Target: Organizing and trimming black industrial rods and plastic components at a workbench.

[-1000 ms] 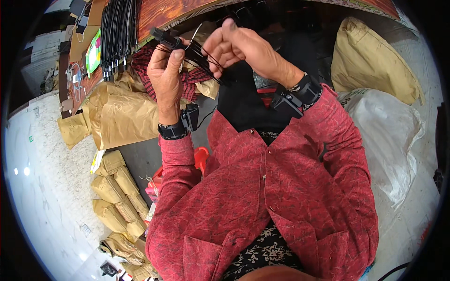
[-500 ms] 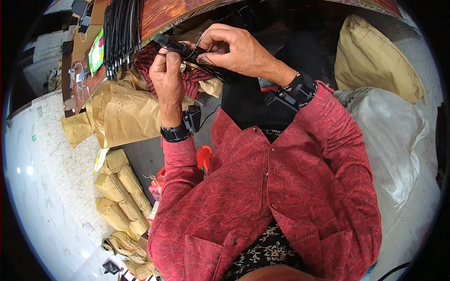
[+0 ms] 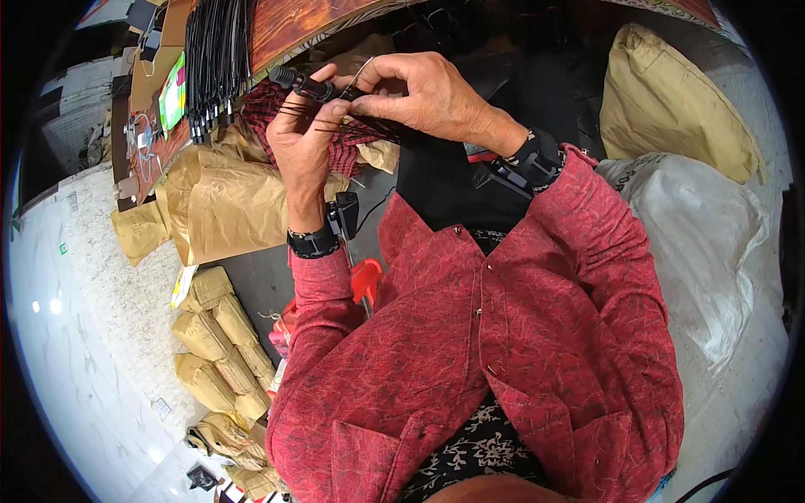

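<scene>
My left hand (image 3: pixel 302 151) is closed around a black cylindrical part (image 3: pixel 312 85) with a ribbed tip, held tilted in front of the table edge. Several thin black strands (image 3: pixel 369 127) trail from beside it, under my right hand. Fingers pinched together, my right hand (image 3: pixel 432 94) meets the left at the part's inner end. Between its thumb and forefinger is a thin metal wire-like piece (image 3: pixel 362 70), which sticks up past the fingertips. What its far end touches is hidden by the fingers. Both wrists carry black strapped devices.
Bundled black rods with silvery ends (image 3: pixel 220 67) hang over the wooden table's (image 3: pixel 285 32) left side. Brown wrapping paper (image 3: pixel 226 201) and a red checked cloth (image 3: pixel 262 105) lie below. Wrapped brown packages (image 3: pixel 222 344) are at lower left. A tan sack (image 3: pixel 671 101) and white sack (image 3: pixel 696 243) stand right.
My left thumb and fingers have shifted along the black part toward my right hand. The right hand has dropped slightly, and the metal piece still shows above its fingertips.
</scene>
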`<state>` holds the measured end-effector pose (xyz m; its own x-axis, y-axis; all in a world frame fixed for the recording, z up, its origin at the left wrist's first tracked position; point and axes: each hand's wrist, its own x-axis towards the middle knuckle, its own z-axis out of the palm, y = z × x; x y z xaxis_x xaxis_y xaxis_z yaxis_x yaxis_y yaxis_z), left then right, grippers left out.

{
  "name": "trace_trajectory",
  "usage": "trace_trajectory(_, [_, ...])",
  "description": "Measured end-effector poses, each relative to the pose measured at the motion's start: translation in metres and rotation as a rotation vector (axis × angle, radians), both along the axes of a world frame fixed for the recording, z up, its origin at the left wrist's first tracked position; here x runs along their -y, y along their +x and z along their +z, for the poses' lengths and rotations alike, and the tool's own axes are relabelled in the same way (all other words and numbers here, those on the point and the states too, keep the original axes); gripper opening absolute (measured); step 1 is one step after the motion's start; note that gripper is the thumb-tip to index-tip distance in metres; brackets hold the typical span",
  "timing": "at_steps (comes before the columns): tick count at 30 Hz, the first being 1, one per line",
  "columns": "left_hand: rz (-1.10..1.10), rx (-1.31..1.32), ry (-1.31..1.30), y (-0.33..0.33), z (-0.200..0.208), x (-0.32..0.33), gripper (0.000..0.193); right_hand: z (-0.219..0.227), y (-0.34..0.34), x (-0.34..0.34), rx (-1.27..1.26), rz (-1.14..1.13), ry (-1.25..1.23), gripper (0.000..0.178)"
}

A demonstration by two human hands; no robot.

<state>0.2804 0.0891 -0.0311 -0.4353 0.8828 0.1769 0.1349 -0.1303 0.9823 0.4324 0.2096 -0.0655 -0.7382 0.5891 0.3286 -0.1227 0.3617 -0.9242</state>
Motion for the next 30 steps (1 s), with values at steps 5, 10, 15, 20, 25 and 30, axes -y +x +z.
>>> trace_trajectory(5, [0.002,0.089,-0.029,-0.006,-0.003,-0.001,0.039,-0.003,-0.001,0.004,-0.034,-0.008,-0.009,0.03])
trace_trajectory(10, [-0.018,0.086,0.002,-0.008,-0.008,0.0,0.041,-0.01,-0.003,0.009,-0.093,0.007,0.005,0.029])
trace_trajectory(15, [-0.051,0.077,0.002,-0.008,-0.008,0.0,0.042,-0.021,-0.008,0.007,-0.161,0.077,-0.101,0.029])
trace_trajectory(20, [-0.065,0.063,0.016,-0.016,-0.015,0.0,0.04,-0.019,-0.007,0.008,-0.13,0.117,-0.221,0.028])
trace_trajectory(25, [-0.053,0.093,0.025,-0.018,-0.016,0.001,0.039,-0.012,-0.002,0.01,-0.044,0.027,-0.051,0.026])
trace_trajectory(30, [-0.085,0.081,0.054,-0.018,-0.012,0.003,0.043,-0.013,-0.003,0.011,-0.114,0.028,-0.025,0.021])
